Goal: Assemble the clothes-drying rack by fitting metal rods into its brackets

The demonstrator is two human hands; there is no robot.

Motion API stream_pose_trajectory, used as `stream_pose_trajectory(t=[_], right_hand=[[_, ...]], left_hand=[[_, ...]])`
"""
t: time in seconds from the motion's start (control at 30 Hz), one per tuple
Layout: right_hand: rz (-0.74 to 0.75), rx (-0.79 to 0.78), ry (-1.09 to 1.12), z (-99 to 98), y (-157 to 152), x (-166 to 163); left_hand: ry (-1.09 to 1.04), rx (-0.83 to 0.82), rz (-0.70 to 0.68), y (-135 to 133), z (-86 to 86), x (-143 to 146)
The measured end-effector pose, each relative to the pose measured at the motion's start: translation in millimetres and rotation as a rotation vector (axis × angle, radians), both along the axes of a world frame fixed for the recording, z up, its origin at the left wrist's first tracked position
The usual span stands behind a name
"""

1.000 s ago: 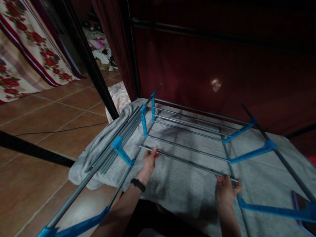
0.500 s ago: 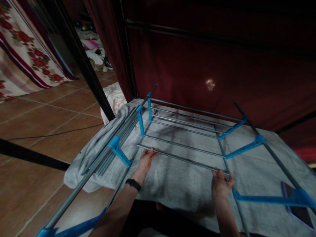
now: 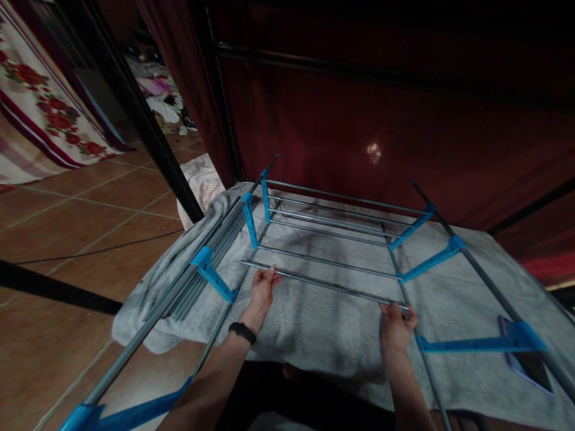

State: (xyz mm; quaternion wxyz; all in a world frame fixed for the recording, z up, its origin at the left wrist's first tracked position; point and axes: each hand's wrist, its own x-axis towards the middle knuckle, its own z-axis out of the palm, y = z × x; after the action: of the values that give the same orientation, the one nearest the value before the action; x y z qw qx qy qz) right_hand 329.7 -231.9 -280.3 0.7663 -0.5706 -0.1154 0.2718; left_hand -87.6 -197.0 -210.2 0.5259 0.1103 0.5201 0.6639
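A thin grey metal rod [image 3: 330, 286] lies across between my two hands. My left hand [image 3: 263, 291], with a black band on its wrist, pinches it near its left end. My right hand [image 3: 398, 326] grips the other end, close to the rack's right side. Around the rod stands a partly assembled rack of grey tubes [image 3: 485, 278] and blue plastic brackets [image 3: 215, 278]. Several crossbars [image 3: 330, 261] span the far part of the rack. Nearest my right hand is another blue bracket [image 3: 476, 345]. The held rod's right tip is partly covered by fingers.
Loose grey rods [image 3: 202, 275] lie bundled on the left of the grey blanket [image 3: 309, 335]. A phone [image 3: 530, 362] rests at the right, partly under a bracket. Black metal posts [image 3: 148, 120] and a dark red panel [image 3: 314, 120] border the place. Tiled floor [image 3: 90, 233] extends left.
The whole view has shifted slightly, so the rack appears a little further left. Both hands keep their hold on the rod, which has hardly moved relative to the rack.
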Motion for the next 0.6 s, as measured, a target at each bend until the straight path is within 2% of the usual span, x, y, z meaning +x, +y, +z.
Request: stream_pose_trajectory(t=[0.27, 0.43, 0.6], right_hand=[[0.020, 0.026, -0.033, 1.4, -4, 1], [-0.010, 0.005, -0.023, 6.9, -2, 0], [-0.004, -0.012, -0.009, 3.5, -4, 3]], left_hand=[[-0.034, 0.029, -0.048, -3, 12.6, 14], [0.018, 0.073, -0.045, -3, 10.9, 20], [0.104, 0.074, -0.057, -1, 5.3, 27]])
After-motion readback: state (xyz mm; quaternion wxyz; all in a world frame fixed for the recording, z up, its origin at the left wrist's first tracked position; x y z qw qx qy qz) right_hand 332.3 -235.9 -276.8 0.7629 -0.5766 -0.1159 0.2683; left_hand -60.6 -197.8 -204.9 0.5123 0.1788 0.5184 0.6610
